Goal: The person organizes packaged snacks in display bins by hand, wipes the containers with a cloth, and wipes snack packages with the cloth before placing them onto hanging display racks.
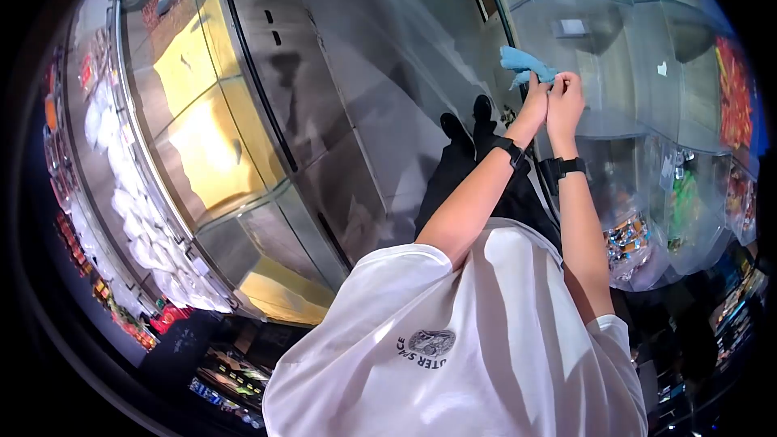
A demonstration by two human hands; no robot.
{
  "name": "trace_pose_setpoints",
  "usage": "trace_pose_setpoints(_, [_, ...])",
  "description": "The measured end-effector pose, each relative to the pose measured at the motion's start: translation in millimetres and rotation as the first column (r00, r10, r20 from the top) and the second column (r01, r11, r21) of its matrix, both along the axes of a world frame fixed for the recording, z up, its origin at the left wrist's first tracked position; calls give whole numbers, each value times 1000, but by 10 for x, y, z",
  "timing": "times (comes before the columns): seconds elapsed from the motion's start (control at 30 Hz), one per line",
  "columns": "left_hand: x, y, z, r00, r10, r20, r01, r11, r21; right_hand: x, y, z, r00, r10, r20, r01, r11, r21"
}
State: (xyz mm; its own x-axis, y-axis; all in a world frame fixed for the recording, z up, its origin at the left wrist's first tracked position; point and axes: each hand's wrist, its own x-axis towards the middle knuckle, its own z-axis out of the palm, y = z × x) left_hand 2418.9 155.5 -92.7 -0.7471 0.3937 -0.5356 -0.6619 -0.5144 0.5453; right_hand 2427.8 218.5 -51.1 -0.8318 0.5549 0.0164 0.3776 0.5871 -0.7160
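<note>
A light blue cloth [522,63] is bunched up in front of me, at the edge of the clear bins on the right. My left hand [533,103] is closed, its fingertips pinching the lower end of the cloth. Right beside it, touching, my right hand [566,95] is closed with the fingers bent at the cloth's right end. The fingertips partly hide where the cloth is gripped. Both wrists wear dark bands.
Transparent bins [603,73] line the right, the lower ones holding wrapped goods [627,241]. To the left stands a case with yellow-lit compartments [210,142], and white packages [133,218] lie beyond it. Grey floor [388,24] runs between, under my dark shoes [456,125].
</note>
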Motion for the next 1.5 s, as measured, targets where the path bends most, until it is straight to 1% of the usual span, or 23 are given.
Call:
trace_pose_setpoints(0.07, [-237,-40,37,999,-34,-10,34,998,-50,-250,-45,101,1000,-18,5,18,1000,-12])
trace_pose_setpoints(0.17, [-727,-116,273,999,-18,-32,13,985,-171,-809,-99,340,991,28,-131,-42,994,-105])
trace_pose_setpoints(0.27, [-1454,-100,518,990,-115,-80,86,948,-306,-1520,-4,368,980,-53,-190,-1,961,-278])
trace_pose_setpoints(0.3, [-1674,-18,359,993,-78,-92,46,951,-306,-1760,22,355,983,-73,-166,32,972,-235])
trace_pose_setpoints(0.4, [-2356,1,510,992,-109,-61,81,935,-346,-2490,157,145,977,-23,-212,-4,992,-125])
trace_pose_setpoints(0.43, [-2558,29,336,985,-32,-172,-24,949,-314,-2679,144,79,981,-9,-195,-9,996,-91])
trace_pose_setpoints(0.47, [-2725,45,172,989,15,-145,-59,949,-309,-2898,115,11,982,3,-187,-14,999,-53])
trace_pose_setpoints(0.53, [-3051,-68,196,997,-1,-81,-10,990,-143,-3119,-5,-149,998,51,-45,-60,976,-209])
trace_pose_setpoints(0.6, [-3124,-237,102,998,-61,-3,60,991,-119,-3138,-82,-103,969,138,205,-64,942,-330])
trace_pose_setpoints(0.67, [-3064,-193,79,999,46,-4,-46,983,-177,-3008,-118,26,968,160,196,-62,900,-432])
trace_pose_setpoints(0.7, [-3026,-212,162,999,15,-30,-21,981,-193,-2911,-110,-171,954,172,245,-72,926,-371])
trace_pose_setpoints(0.73, [-2990,-271,265,994,-109,-12,103,965,-242,-2836,-101,-138,945,187,269,-74,922,-380])
trace_pose_setpoints(0.83, [-2934,-339,379,972,-230,45,234,942,-241,-2788,-63,-37,916,175,362,20,879,-476])
trace_pose_setpoints(0.97, [-3267,-300,428,977,-212,-9,205,956,-210,-3116,-95,-126,887,130,443,41,934,-356])
trace_pose_setpoints(1.07, [-3575,-545,311,887,-438,149,462,849,-256,-3207,-190,-72,921,64,384,26,974,-223])
trace_pose_setpoints(1.13, [-3704,-731,354,871,-470,143,490,854,-175,-3237,-215,299,848,94,522,-27,991,-134])
trace_pose_setpoints(1.17, [-3782,-802,417,856,-486,175,514,835,-198,-3184,-220,376,901,61,430,-32,997,-74])
trace_pose_setpoints(1.23, [-4018,-952,619,781,-572,249,624,730,-279,-3192,-235,538,900,62,432,-17,994,-107])
trace_pose_setpoints(1.33, [-4532,-1084,952,732,-664,154,667,652,-360,-3484,-435,873,931,-21,364,72,989,-125])
trace_pose_setpoints(1.37, [-4667,-1073,962,780,-624,52,595,712,-374,-3680,-534,954,962,-67,266,92,992,-82])
trace_pose_setpoints(1.4, [-4848,-1077,1013,761,-649,12,590,684,-428,-3891,-629,1030,981,-104,162,112,993,-44])
trace_pose_setpoints(1.47, [-5108,-917,1108,858,-477,-189,336,801,-495,-4376,-722,991,984,-140,110,142,990,-10])
trace_pose_setpoints(1.5, [-5266,-926,783,867,-439,-236,282,822,-494,-4599,-729,863,990,-113,84,111,994,23])
